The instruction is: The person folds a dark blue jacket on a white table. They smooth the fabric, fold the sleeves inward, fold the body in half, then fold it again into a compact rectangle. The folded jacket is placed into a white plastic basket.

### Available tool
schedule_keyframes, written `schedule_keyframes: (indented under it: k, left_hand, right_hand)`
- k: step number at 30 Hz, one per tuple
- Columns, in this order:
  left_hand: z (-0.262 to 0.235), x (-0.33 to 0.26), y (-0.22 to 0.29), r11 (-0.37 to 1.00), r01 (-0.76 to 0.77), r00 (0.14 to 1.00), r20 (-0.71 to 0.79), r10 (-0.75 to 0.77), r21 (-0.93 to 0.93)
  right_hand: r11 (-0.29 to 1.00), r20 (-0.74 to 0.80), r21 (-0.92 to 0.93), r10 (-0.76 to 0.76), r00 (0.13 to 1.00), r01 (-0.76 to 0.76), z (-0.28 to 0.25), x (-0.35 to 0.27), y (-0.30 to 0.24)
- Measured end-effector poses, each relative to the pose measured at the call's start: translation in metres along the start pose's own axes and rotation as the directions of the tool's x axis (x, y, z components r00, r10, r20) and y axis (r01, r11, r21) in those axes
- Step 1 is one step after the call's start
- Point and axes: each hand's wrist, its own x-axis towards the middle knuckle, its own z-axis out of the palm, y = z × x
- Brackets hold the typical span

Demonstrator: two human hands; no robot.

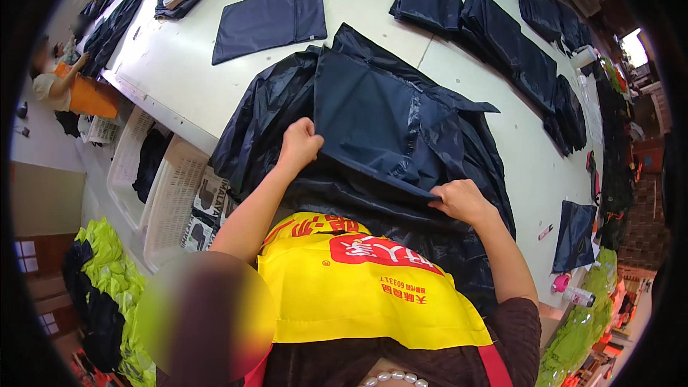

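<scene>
A shiny dark navy garment-like piece of fabric spreads over the near part of the white table and hangs over its front edge. On top lies a flatter rectangular navy fabric panel with a shiny strip down its right side. My left hand is closed on the panel's near left corner. The near right edge is pinched between the thumb and fingers of my right hand. Between the two hands the near edge is stretched and slightly raised. I cannot tell how the panel joins the cloth beneath.
Beyond the fabric lies a flat navy pouch. Folded navy stacks line the table's right side. White plastic crates stand at the left, near lime-yellow garments. Another person is at the far left. A bottle lies at right.
</scene>
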Motion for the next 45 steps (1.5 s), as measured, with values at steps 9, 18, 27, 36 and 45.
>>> schedule_keyframes:
  k: [9,18,27,36,45]
  left_hand:
    - [0.005,-0.057,0.016,0.206,-0.933,0.333,0.493,0.804,0.294]
    - [0.015,-0.023,0.028,0.114,-0.981,0.193,0.733,0.652,0.158]
    - [0.012,0.003,0.003,-0.068,-0.985,0.088,0.794,0.602,0.16]
    - [0.017,-0.004,0.085,0.136,-0.98,0.199,0.639,0.743,0.147]
    - [0.021,0.015,0.063,0.182,-0.914,0.321,0.376,0.869,0.362]
  right_hand:
    - [0.78,-0.254,0.603,-0.011,0.967,0.168,-0.025,0.02,-0.014]
    - [0.911,-0.375,0.4,0.057,0.925,0.106,0.001,0.105,-0.043]
    - [0.909,-0.561,0.41,0.193,0.805,0.068,-0.017,0.097,-0.053]
    - [0.886,0.245,0.459,-0.058,0.968,-0.063,0.017,0.123,-0.037]
    - [0.804,-0.487,0.072,0.545,0.683,-0.59,-0.047,0.025,0.004]
